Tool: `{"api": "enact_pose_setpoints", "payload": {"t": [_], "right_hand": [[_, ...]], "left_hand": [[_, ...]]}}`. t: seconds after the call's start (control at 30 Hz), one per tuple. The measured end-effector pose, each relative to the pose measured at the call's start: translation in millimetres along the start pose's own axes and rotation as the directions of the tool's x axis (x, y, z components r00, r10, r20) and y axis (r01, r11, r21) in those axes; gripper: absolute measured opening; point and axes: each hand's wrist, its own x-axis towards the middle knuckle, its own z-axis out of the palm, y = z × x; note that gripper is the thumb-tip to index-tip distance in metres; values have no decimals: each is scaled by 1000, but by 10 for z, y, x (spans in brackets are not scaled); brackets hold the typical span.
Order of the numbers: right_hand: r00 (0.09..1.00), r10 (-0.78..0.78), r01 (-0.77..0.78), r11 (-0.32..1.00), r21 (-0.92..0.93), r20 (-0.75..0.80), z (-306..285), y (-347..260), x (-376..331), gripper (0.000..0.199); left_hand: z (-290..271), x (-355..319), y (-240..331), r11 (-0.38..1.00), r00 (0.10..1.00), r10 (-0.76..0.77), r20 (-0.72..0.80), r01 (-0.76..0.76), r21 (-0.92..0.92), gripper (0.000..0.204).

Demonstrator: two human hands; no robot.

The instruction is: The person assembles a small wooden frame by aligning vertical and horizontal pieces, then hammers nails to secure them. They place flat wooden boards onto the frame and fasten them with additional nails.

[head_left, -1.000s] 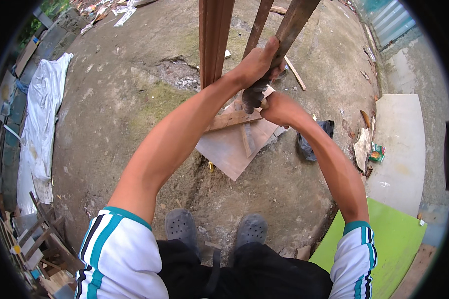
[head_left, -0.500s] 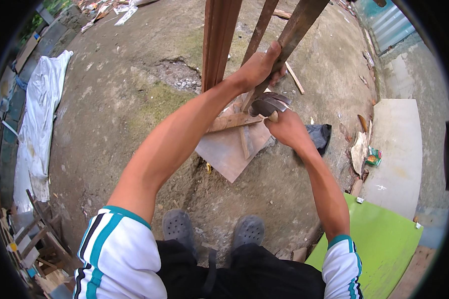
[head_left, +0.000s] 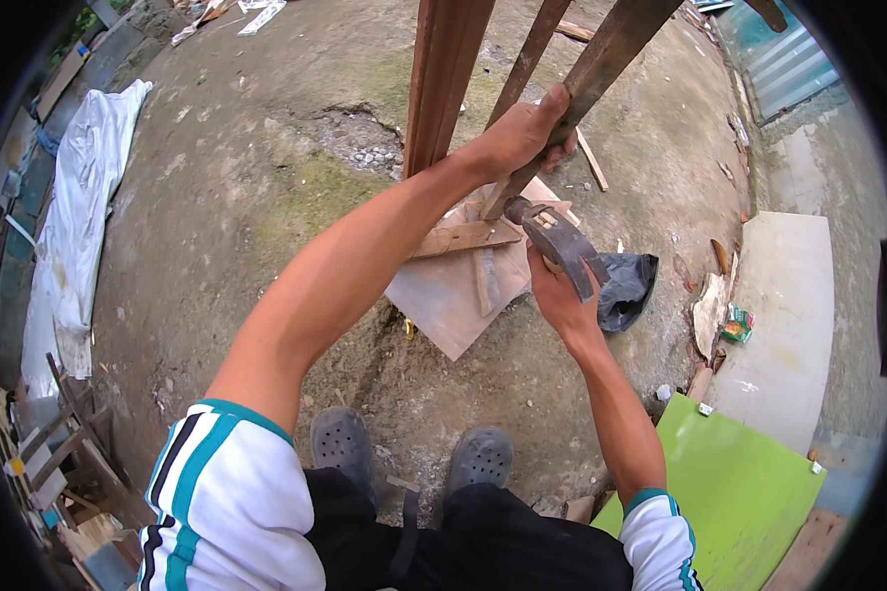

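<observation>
My left hand (head_left: 522, 138) is wrapped round a brown wooden leg (head_left: 616, 59), one of several uprights of a wooden frame rising past the top of the view. In my right hand (head_left: 562, 300) is a claw hammer (head_left: 562, 246), its dark head beside the leg's lower end and its claw toward my wrist. Most of the hammer's handle is hidden by my fingers. A short wooden crosspiece (head_left: 463, 238) meets the foot of the leg. Under the frame lies a flat pale board (head_left: 443, 310), with a narrow wood strip (head_left: 485, 281) on it.
A crumpled black plastic bag (head_left: 626, 291) lies right of the board. At the right are a green panel (head_left: 729, 483) and a pale sheet (head_left: 779, 325); white sheeting (head_left: 84, 217) and scrap wood (head_left: 79, 463) lie at the left. The rough concrete ground (head_left: 207, 246) has a broken patch.
My right hand has drawn back toward me, and the hammer has turned so its claw points nearer my wrist. The left hand keeps its hold on the leg.
</observation>
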Motion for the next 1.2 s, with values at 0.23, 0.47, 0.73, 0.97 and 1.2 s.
{"api": "enact_pose_setpoints", "payload": {"t": [0.23, 0.47, 0.73, 0.97, 1.2], "right_hand": [[990, 17, -5, 996, -85, 138, 114, 236, 339, 28], [927, 156, -33, 940, -340, 342, 125, 454, 593, 37], [906, 214, -70, 927, -368, 366, -35, 16, 678, 33], [860, 215, 14, 897, -442, 463, -111, -137, 780, 31], [755, 405, -197, 890, -410, 516, -164, -181, 708, 29]], "left_hand": [[4, 5, 16, 999, 999, 40, 13, -41, 36, 95], [76, 47, 48, 999, 999, -6, 35, 5, 36, 95], [33, 14, 32, 999, 999, 30, 20, -30, 32, 93], [8, -25, 36, 999, 999, 34, 6, -34, 31, 94], [-26, -4, -12, 1000, 1000, 21, 11, -22, 19, 94]]}}
